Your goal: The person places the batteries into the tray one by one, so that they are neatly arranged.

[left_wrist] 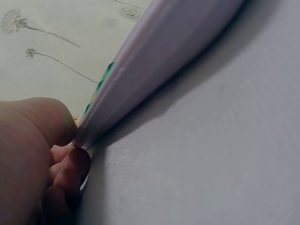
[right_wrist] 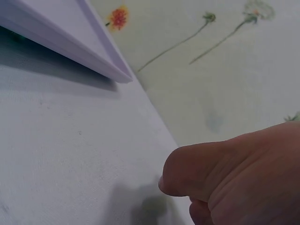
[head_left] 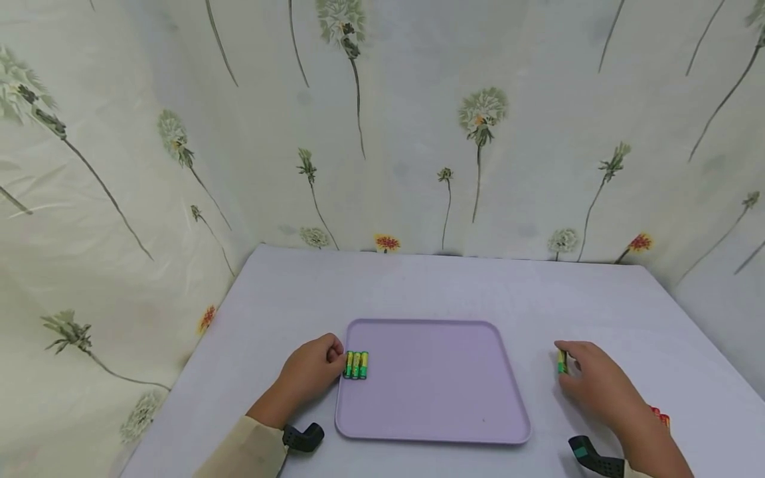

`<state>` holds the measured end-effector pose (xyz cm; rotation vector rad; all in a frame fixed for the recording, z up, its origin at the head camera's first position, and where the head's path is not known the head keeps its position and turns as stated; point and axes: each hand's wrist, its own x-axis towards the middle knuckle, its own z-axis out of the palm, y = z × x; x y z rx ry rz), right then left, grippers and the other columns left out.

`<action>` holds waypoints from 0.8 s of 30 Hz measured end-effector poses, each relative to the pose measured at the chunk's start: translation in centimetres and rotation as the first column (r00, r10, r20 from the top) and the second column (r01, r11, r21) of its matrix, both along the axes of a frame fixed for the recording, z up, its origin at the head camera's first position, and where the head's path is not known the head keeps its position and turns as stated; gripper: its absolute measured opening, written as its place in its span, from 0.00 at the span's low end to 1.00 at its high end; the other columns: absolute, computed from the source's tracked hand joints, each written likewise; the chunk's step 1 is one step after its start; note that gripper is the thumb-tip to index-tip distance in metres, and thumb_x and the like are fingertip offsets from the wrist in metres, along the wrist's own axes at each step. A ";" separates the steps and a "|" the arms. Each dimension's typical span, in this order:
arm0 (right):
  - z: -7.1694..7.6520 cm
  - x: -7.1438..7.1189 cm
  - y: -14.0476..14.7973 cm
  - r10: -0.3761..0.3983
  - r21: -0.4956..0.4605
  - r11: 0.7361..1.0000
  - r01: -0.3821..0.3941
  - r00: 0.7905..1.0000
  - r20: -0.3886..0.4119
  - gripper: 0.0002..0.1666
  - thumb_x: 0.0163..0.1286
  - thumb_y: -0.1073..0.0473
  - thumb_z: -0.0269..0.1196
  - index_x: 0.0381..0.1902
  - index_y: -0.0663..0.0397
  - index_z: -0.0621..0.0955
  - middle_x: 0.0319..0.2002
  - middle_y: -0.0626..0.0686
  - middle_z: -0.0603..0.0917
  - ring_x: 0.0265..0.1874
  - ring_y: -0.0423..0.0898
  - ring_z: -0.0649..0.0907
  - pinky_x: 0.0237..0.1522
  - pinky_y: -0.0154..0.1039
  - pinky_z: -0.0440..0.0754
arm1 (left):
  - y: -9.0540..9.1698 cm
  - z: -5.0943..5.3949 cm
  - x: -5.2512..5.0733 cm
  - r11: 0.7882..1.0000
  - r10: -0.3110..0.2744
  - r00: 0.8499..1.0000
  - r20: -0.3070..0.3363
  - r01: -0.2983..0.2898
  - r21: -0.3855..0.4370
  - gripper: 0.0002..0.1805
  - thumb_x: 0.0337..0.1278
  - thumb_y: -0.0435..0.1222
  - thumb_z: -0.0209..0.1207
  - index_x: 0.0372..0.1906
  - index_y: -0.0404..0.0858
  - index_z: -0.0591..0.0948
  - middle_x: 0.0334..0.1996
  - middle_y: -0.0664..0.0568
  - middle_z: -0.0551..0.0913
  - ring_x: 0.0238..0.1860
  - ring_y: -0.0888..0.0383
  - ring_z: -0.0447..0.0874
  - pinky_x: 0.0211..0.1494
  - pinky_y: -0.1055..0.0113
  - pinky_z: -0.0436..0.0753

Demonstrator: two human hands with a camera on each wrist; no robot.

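Note:
A lilac tray [head_left: 430, 385] lies on the table, with three green and yellow batteries [head_left: 356, 365] side by side at its left edge. My left hand [head_left: 312, 370] is beside those batteries, fingers curled. In the left wrist view its thumb and fingers meet at the tray's rim [left_wrist: 126, 70], which they appear to pinch. To the right of the tray, my right hand [head_left: 600, 385] holds another green and yellow battery [head_left: 562, 362] upright between thumb and fingers. The right wrist view shows the thumb [right_wrist: 187, 171], but the battery is hidden there.
Several red batteries [head_left: 661, 417] lie on the right side of the table, partly hidden behind my right wrist. A white cloth covers the table [head_left: 442, 285]. Behind and to the left hangs a flower-print curtain [head_left: 406, 133].

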<state>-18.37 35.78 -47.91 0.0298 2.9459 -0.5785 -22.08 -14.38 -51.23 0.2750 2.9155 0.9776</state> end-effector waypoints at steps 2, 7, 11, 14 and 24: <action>0.0 -0.1 -0.1 -0.002 -0.006 1.000 0.002 1.000 -0.008 0.38 0.68 0.59 0.69 0.72 0.69 0.70 0.68 0.76 0.68 0.59 0.71 0.80 0.60 0.70 0.75 | 0.0 0.0 -0.1 1.000 0.000 1.000 -0.002 0.000 0.001 0.05 0.70 0.43 0.62 0.37 0.49 0.78 0.27 0.61 0.77 0.30 0.61 0.74 0.35 0.65 0.72; 0.0 -0.1 -0.4 -0.013 -0.024 1.000 0.012 1.000 -0.022 0.38 0.68 0.59 0.68 0.72 0.68 0.70 0.68 0.76 0.68 0.60 0.71 0.81 0.60 0.69 0.76 | -0.1 0.0 -0.1 1.000 -0.007 1.000 -0.005 0.007 0.003 0.05 0.70 0.43 0.62 0.37 0.49 0.78 0.27 0.62 0.77 0.30 0.62 0.74 0.36 0.65 0.72; -0.2 0.0 -0.5 -0.015 -0.055 0.998 0.013 0.999 -0.034 0.39 0.69 0.58 0.68 0.73 0.67 0.70 0.69 0.75 0.68 0.61 0.71 0.81 0.60 0.68 0.76 | -0.1 0.0 -0.2 1.000 -0.010 1.000 -0.006 0.010 0.000 0.05 0.69 0.42 0.62 0.37 0.49 0.78 0.26 0.61 0.77 0.29 0.61 0.74 0.35 0.64 0.72; -0.3 0.0 -0.5 -0.016 -0.082 0.997 0.013 0.999 -0.038 0.39 0.69 0.58 0.68 0.73 0.67 0.69 0.69 0.75 0.69 0.63 0.72 0.79 0.60 0.67 0.77 | -0.1 0.0 -0.1 1.000 -0.008 1.000 -0.006 0.008 0.000 0.05 0.70 0.42 0.62 0.37 0.49 0.78 0.26 0.61 0.77 0.29 0.61 0.74 0.35 0.64 0.72; 0.2 0.6 -0.7 -0.022 -0.280 0.960 0.022 1.000 0.002 0.39 0.74 0.55 0.66 0.76 0.66 0.66 0.72 0.71 0.68 0.68 0.68 0.77 0.57 0.51 0.84 | 0.0 0.0 0.0 1.000 -0.011 1.000 -0.017 0.011 0.001 0.05 0.69 0.42 0.62 0.37 0.49 0.78 0.26 0.62 0.77 0.29 0.62 0.73 0.35 0.65 0.72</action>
